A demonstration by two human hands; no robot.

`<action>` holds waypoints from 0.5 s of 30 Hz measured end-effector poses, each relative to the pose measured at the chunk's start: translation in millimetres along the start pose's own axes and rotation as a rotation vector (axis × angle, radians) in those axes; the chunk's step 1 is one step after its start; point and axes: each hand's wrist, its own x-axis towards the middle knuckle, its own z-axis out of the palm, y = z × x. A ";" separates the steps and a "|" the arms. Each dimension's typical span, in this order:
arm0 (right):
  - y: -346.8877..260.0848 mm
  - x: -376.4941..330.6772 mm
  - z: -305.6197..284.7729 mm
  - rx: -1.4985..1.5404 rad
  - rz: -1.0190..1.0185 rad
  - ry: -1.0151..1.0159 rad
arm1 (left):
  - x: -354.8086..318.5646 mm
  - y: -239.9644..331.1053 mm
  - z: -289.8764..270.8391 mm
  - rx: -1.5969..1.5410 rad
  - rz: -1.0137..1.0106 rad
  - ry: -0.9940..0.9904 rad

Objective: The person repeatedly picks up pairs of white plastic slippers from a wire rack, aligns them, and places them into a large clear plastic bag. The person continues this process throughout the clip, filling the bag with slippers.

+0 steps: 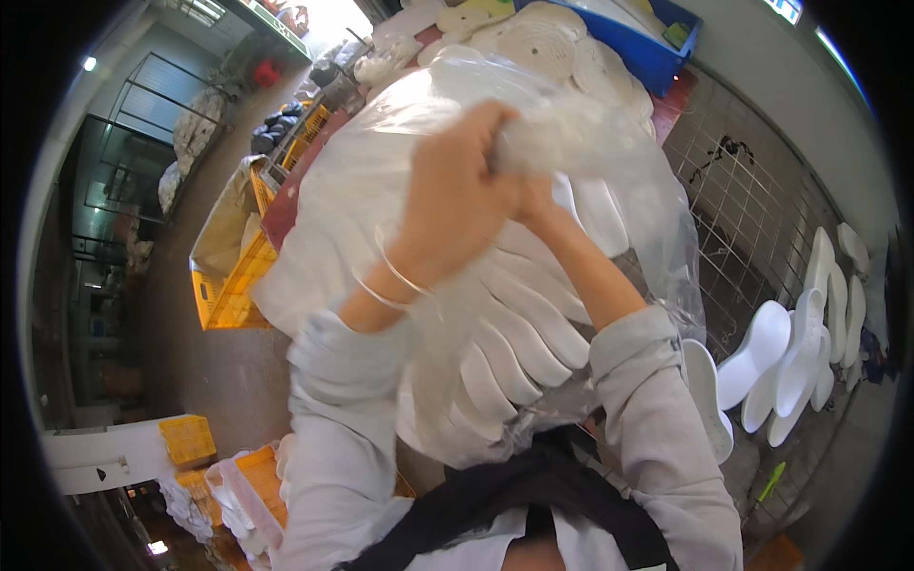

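A large clear plastic bag stands in front of me, filled with stacked white shoe soles. Its neck is bunched together at the top. My left hand, blurred by motion and with a thin white band at its wrist, is closed on the bunched plastic. Just behind and below it, my right hand also grips the bag's neck, its fingers mostly hidden by the left hand. Loose plastic film hangs off to the right of both hands.
Round off-white pieces and a blue crate lie beyond the bag. A wire grid stands at right, with loose white soles beside it. Yellow crates stand at left.
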 end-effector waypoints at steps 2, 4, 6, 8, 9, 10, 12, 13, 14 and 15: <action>20.6 -7.7 26.4 0.179 -0.192 -0.130 | -12.2 10.3 20.7 0.019 -0.019 0.042; 39.5 -15.1 41.9 -0.525 -0.625 -0.080 | -26.2 22.4 39.7 0.036 -0.017 0.018; 56.2 -9.6 56.5 -0.471 -0.273 -0.261 | -38.1 26.9 53.9 0.024 -0.036 -0.043; 67.0 3.1 76.1 -0.319 0.096 -0.390 | -46.9 24.0 64.0 -0.004 -0.143 -0.198; 69.5 6.6 84.6 -0.395 0.035 -0.361 | -51.1 22.8 65.5 -0.105 -0.225 -0.199; 70.0 4.1 90.6 -0.449 -0.045 -0.313 | -54.9 23.8 64.1 -0.196 -0.360 -0.277; 65.5 -23.8 78.2 -0.540 -0.231 -0.155 | -64.3 32.6 51.4 -0.161 -0.262 -0.268; 61.5 -51.8 59.0 -0.604 -0.312 -0.072 | -75.4 47.6 42.7 -0.005 -0.081 -0.235; 55.8 -82.4 30.3 -0.710 -0.377 -0.071 | -86.6 63.9 32.7 0.249 -0.015 -0.272; 53.3 -122.9 -8.7 -0.586 -0.177 -0.282 | -103.6 83.9 24.0 0.515 0.024 -0.344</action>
